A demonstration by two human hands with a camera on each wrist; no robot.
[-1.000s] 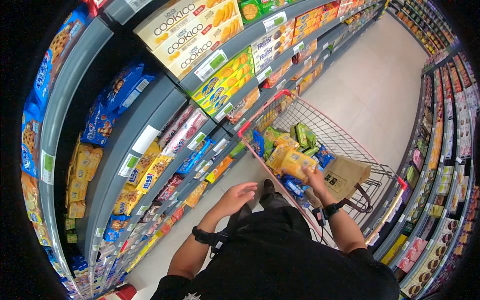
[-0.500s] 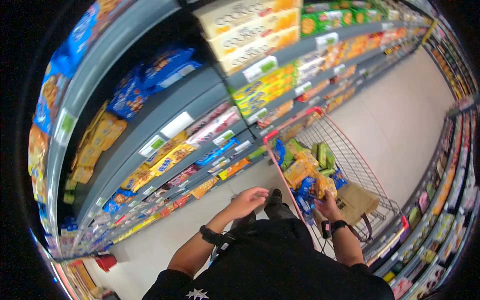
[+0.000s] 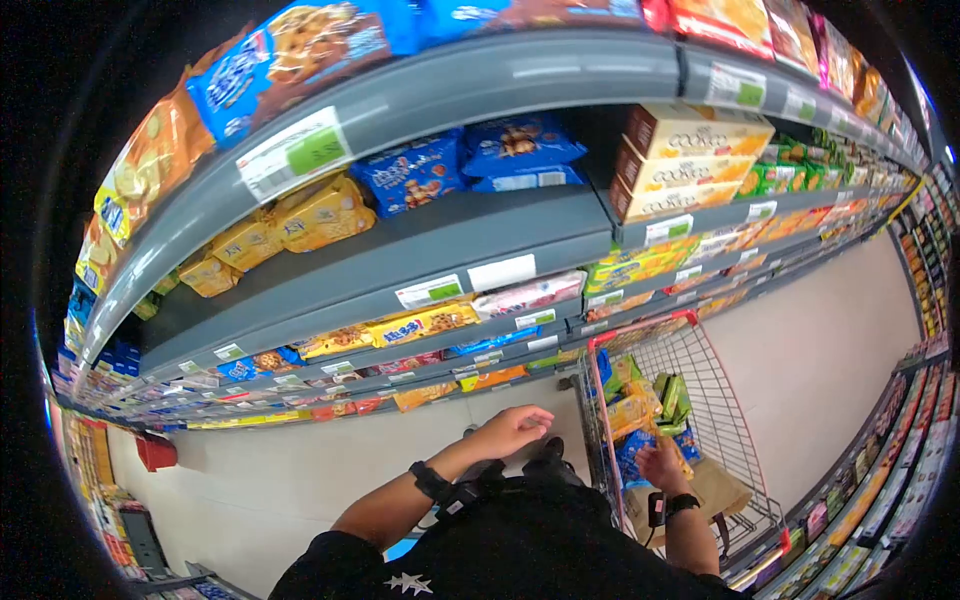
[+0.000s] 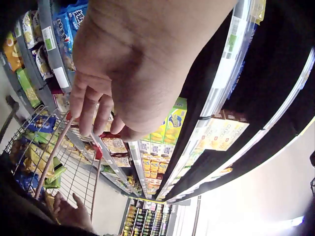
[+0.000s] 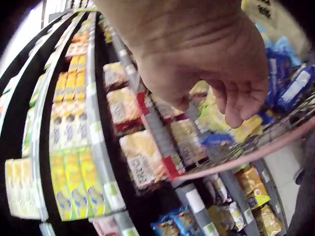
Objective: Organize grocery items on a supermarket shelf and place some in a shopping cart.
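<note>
The yellow packet [image 3: 630, 413] is in the cart [image 3: 690, 318], on the heap of packages, just ahead of the right grip [image 3: 662, 462] and slightly to its left. Its long axis appears to run obliquely, from near left to far right; the soft wrapping makes this uncertain. The right grip is the nearer of the two; the left grip [image 3: 515, 430] is outside the cart, beyond its left rim.

The right grip appears released: the left wrist view shows the thumb standing apart from the fingers, with no package between them. A yellow patch [image 3: 687, 463] shows at its right side; whether the fingertips touch it, or whether it is a separate package, cannot be told. The left grip is relaxed and carries nothing.

The blue packet [image 3: 630, 460] lies immediately left of the right grip. The green packets [image 3: 672, 398] lie ahead. The paper bag [image 3: 715, 490] extends below the wrist and to its right.

Clearance: bare wire mesh lies ahead and right of the right grip, past the green packets. The left rim is the edge to clear for any crossing between the grips. Open floor [image 3: 320, 480] lies left of the left grip; the shelf [image 3: 480, 230] lies ahead of it.
</note>
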